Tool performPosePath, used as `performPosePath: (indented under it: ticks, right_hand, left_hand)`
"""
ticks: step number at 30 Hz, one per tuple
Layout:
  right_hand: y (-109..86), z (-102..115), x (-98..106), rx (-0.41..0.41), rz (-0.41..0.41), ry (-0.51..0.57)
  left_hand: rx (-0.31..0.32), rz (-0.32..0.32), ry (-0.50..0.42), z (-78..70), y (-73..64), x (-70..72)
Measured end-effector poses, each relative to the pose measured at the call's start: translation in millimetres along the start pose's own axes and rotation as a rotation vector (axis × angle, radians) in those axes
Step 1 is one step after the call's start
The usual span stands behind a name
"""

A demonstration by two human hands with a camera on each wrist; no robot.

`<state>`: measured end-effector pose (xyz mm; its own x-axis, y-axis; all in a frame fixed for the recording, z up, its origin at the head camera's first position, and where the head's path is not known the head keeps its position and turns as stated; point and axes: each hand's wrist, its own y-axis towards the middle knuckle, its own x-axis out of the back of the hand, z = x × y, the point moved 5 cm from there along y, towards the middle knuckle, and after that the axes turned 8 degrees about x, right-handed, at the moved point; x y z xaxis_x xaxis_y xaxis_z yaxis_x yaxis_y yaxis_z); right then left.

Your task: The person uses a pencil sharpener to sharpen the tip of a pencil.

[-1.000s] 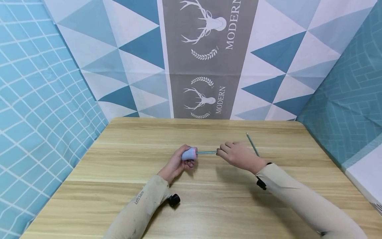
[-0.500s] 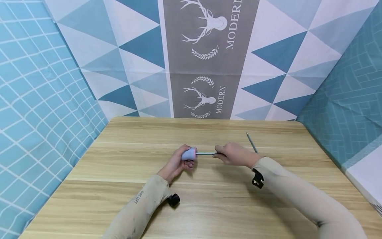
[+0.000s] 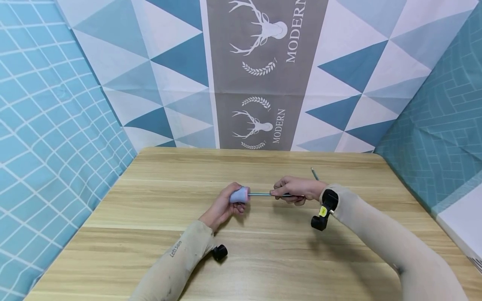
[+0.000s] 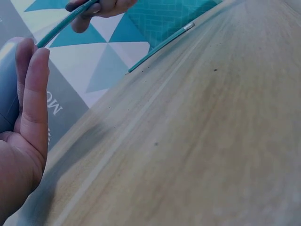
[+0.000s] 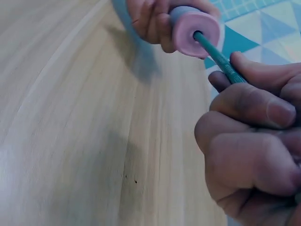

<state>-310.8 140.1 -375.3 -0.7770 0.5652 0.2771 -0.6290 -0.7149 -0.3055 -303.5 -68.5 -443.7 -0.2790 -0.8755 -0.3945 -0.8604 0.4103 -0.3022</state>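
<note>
My left hand [image 3: 224, 207] grips a small blue pencil sharpener [image 3: 238, 195], held sideways above the table. Its pink face [image 5: 185, 38] points right, and a green pencil [image 5: 214, 54] runs into the hole in the middle of that face. The pencil's tip is hidden inside. A short way right of the sharpener, my right hand [image 3: 295, 190] pinches the pencil between thumb and fingers, the other fingers curled below. Behind the right wrist, a second green pencil [image 4: 160, 48] lies on the table, partly covered by the arm in the head view.
The wooden table [image 3: 180, 259] stretches out under both arms. A patterned cloth wall [image 3: 180, 83] closes off its back edge, with blue cloths at the left and right. A white box-like thing [image 3: 463, 221] stands at the right edge.
My right hand has rolled over on the pencil, from back of the hand up to thumb side up, and its wrist camera has swung into view. The left hand and sharpener stay put.
</note>
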Motion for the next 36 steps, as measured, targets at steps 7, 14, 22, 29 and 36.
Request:
performPosePath:
  ticks: [7,14,22,29,36]
  right_hand:
    - [1.1,-6,-3,-0.068,0.088,0.175]
    - [-11.1,11,-1,0.15,-0.073,-0.369]
    - [-35.8,31,-18,0.683,-0.363,-1.146]
    - [-38.2,22,-41,1.095,-0.543,-1.848]
    - [-28.2,13,-42,1.148,-0.569,-1.984]
  left_hand:
    - [-0.017,0.007,0.014,0.9,0.5,0.9]
    - [-0.019,-0.005,0.027,2.9,-0.3,1.5]
    - [0.002,-0.01,0.025,2.5,0.3,-1.4]
    - [0.007,-0.025,0.0,1.2,0.9,0.4]
    - [0.008,-0.018,0.014,0.1,-0.1,1.6]
